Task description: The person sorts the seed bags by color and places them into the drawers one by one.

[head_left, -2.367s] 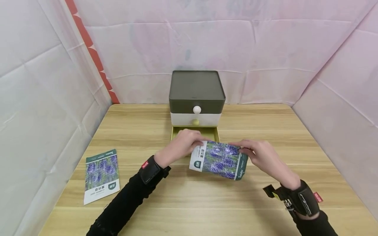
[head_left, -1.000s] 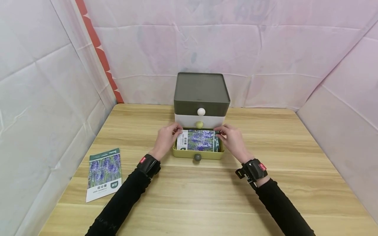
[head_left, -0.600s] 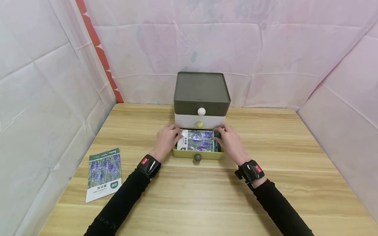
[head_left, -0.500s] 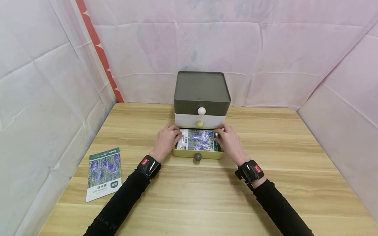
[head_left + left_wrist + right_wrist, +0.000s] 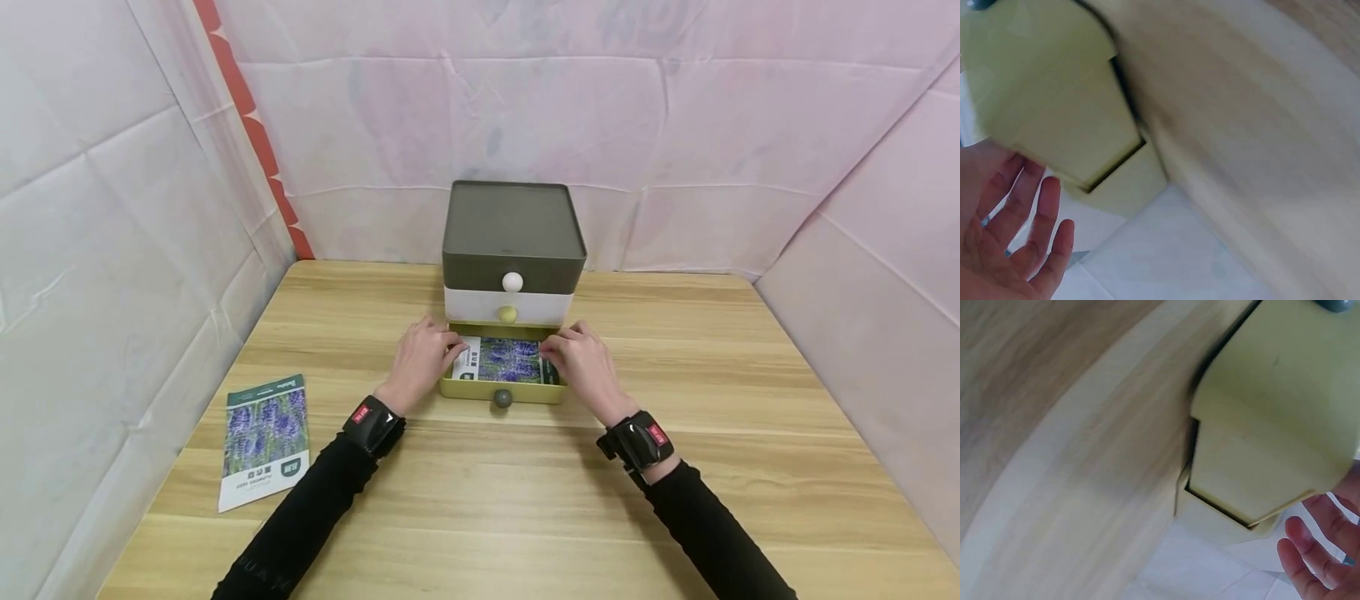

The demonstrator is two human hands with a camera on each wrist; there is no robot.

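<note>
Since a moment ago the seed packet (image 5: 501,361) has sunk from tilted to lying flat in the open bottom drawer (image 5: 501,388). On the desk (image 5: 525,492), the three-drawer box (image 5: 513,250) stands at the far middle, its upper two drawers closed. Both hands rest at the packet's ends, left hand (image 5: 420,358) and right hand (image 5: 583,361), fingers relaxed, touching rather than gripping. Placing looks done; the drawer remains open. Another packet (image 5: 262,440) lies near left.
</note>
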